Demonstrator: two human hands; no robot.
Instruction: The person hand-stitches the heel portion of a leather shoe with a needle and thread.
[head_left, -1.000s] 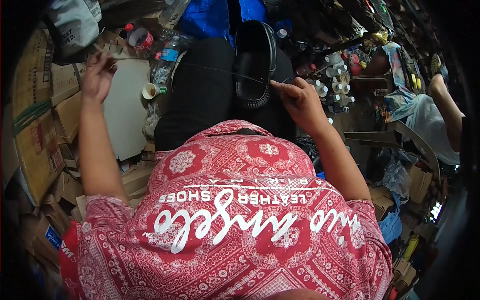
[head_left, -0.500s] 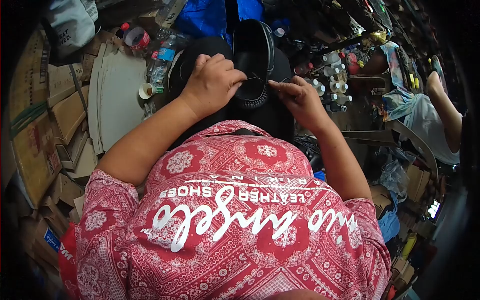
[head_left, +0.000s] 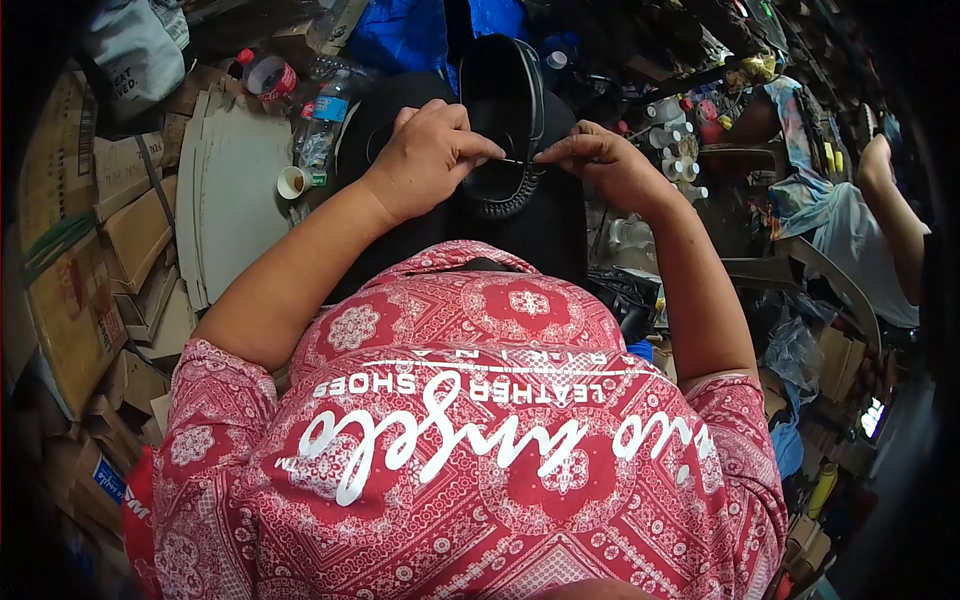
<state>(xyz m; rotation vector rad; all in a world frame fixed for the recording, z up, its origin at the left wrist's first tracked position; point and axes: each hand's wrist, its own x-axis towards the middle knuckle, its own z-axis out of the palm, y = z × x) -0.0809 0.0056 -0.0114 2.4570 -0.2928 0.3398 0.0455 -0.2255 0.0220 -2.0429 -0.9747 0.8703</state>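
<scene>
A black shoe (head_left: 532, 110) with thick ridged stitching round its near end rests on my dark-clad lap, its opening facing up. Left of its rim, my left hand (head_left: 430, 155) is closed in a pinch. A thin, bright needle (head_left: 516, 161) runs from those fingertips across the shoe opening. At the right edge of the shoe, my right hand (head_left: 605, 162) pinches thumb and forefinger at the needle's other end. Any thread there is too fine to make out clearly.
Flattened cardboard (head_left: 235, 200) and plastic bottles (head_left: 270, 75) lie on the left, near a small cup (head_left: 293, 182). Several small bottles (head_left: 675, 145) stand on the right. A blue bag (head_left: 420, 35) is beyond the shoe. Another person's arm (head_left: 885, 200) shows at far right.
My right hand has lifted slightly and shifted right, its elbow moving outward. My left fingertips have edged right, and the needle now spans the gap between both hands.
</scene>
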